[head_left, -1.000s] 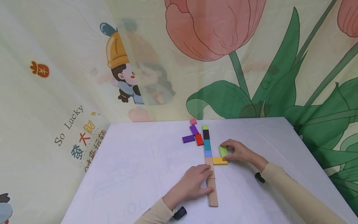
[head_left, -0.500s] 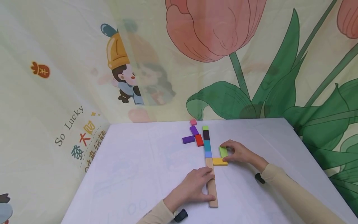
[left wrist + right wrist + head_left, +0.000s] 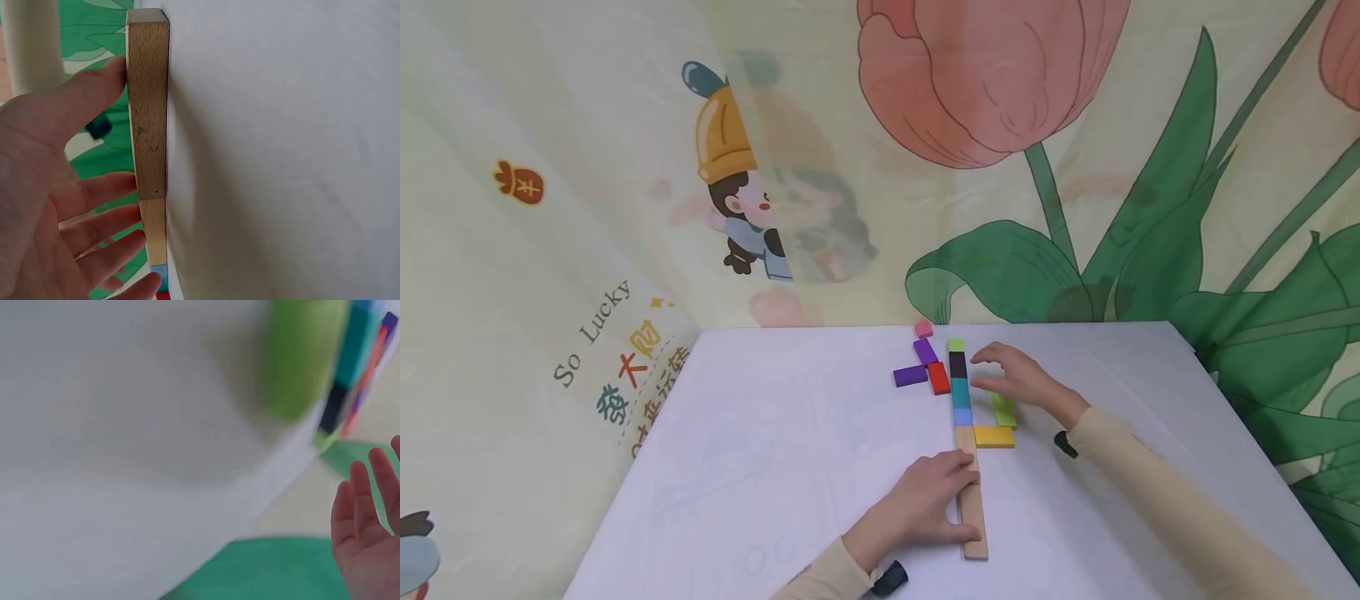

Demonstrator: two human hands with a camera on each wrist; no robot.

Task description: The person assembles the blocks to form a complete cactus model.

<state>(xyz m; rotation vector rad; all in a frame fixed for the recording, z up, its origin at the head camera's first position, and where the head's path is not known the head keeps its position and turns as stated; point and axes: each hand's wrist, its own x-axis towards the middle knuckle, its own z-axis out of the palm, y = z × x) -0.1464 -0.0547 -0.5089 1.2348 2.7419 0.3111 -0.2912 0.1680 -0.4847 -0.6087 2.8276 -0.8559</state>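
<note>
A straight row of blocks runs up the white table. Its near end is two plain wooden blocks (image 3: 974, 546), followed by a blue block (image 3: 962, 417), a teal block (image 3: 960, 393), a black block (image 3: 957, 365) and a small lime block (image 3: 956, 344). My left hand (image 3: 913, 504) rests its thumb and fingertips on the wooden blocks, fingers spread. A yellow block (image 3: 995, 437) juts right from the row, and a longer lime block (image 3: 1004, 413) meets its far side. Above that lime block, partly covering it, my right hand (image 3: 1026, 379) hovers with loose fingers, holding nothing.
Left of the row's far end lie a red block (image 3: 938, 378), two purple blocks (image 3: 911, 377) and a pink block (image 3: 923, 329). The white table (image 3: 775, 467) ends at a patterned cloth backdrop (image 3: 820, 167).
My right hand has let go of the longer lime block and moved up and left toward the black block. My left hand has slid slightly toward me along the wooden blocks.
</note>
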